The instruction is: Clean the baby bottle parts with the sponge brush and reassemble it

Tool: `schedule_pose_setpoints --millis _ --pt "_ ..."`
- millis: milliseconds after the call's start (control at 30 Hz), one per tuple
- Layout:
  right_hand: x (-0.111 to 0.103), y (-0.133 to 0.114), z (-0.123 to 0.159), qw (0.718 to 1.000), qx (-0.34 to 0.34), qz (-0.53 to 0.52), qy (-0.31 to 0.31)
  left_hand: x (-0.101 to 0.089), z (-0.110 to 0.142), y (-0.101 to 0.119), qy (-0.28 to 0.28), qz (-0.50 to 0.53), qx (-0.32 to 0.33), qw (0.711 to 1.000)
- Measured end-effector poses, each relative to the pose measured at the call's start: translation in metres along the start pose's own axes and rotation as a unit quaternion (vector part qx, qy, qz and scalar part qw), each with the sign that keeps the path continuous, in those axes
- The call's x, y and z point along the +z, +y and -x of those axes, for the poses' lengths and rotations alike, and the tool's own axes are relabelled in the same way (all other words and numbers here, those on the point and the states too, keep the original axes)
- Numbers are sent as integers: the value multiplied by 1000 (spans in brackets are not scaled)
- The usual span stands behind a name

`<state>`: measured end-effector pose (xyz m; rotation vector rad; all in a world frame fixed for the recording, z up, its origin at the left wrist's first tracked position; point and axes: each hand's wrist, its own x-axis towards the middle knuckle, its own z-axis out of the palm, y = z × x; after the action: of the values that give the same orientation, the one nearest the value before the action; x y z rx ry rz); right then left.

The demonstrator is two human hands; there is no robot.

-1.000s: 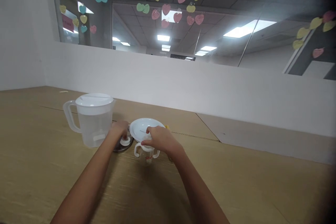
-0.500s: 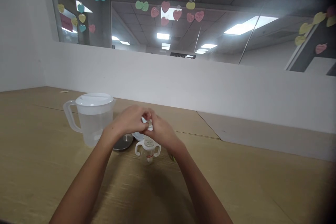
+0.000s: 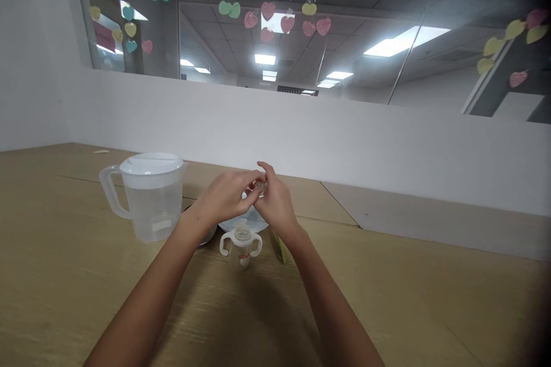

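My left hand (image 3: 226,195) and my right hand (image 3: 273,200) meet above the table, fingers pinched together on a small clear part (image 3: 259,187) held between them. Just below stands a small clear baby bottle (image 3: 241,245) with two white handles and an open top. A white plate (image 3: 241,221) lies behind the bottle, mostly hidden by my hands. To the left stands a clear plastic pitcher (image 3: 148,195) with a white lid and water inside.
A round metal disc (image 3: 206,236) lies between pitcher and bottle, partly hidden by my left wrist. A thin green-yellow item (image 3: 280,248) lies right of the bottle. A white partition wall (image 3: 344,143) runs behind the wooden table (image 3: 77,275).
Both hands lifted off the disc and the bottle, came together above the bottle with a small piece between them, and now sit slightly higher.
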<state>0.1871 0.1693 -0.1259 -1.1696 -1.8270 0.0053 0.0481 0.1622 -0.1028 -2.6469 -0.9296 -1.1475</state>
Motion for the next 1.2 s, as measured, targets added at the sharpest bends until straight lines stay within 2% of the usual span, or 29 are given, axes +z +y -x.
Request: schedule_pose_setpoints --millis 167,300,533,700,800,900,1033,1133,1200 --pt "-1 2 -1 1000 -8 19 10 4 -2 -2 4 17 -1 1000" --pt "-2 -1 -1 1000 -8 9 26 3 -2 -5 5 118 -33 992" --pt "-3 -4 0 998 -27 -42 28 -3 2 -16 -2 276 -83 958" --pt "-5 -7 0 998 -13 -58 20 1 2 -25 1 368 -100 925" --pt "-4 -5 -1 999 -14 -40 21 1 1 -22 4 307 -86 948" --pt "-2 2 -2 1000 -12 -5 11 0 1 -10 -8 156 -64 986" --pt "-1 15 -4 998 -15 54 -11 5 -1 5 -47 -2 -55 997" --pt "-1 23 -6 997 -17 78 -20 12 -3 7 -49 -23 -64 996" --pt "-2 26 -7 997 -12 79 -21 17 0 2 -19 2 -74 997"
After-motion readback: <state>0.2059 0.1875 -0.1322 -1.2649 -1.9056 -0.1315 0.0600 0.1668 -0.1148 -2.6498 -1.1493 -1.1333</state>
